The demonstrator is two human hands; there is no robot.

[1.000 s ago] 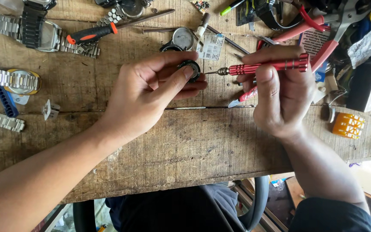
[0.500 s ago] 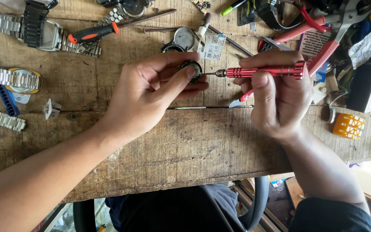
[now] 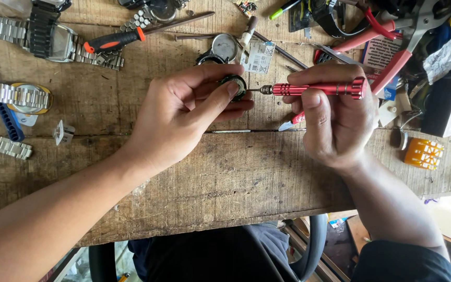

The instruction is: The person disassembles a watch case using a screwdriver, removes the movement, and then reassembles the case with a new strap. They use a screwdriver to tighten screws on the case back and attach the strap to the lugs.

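My left hand (image 3: 184, 112) is closed around a small round watch case (image 3: 234, 86), thumb over its near edge and fingers behind it, holding it just above the wooden bench (image 3: 210, 177). My right hand (image 3: 335, 122) grips a red precision screwdriver (image 3: 314, 89) horizontally, its tip touching the case at 3 o'clock. Compared with a second ago, the driver shaft sits slightly higher and more level, and the tip has stayed seated at the same point; my judgement is that I am turning a case screw, not repositioning. The case has not shifted. At 12 o'clock lies a loose watch dial (image 3: 224, 47); at 9 o'clock a steel-bracelet watch (image 3: 19, 97); red pliers (image 3: 387, 44) at 2 o'clock.
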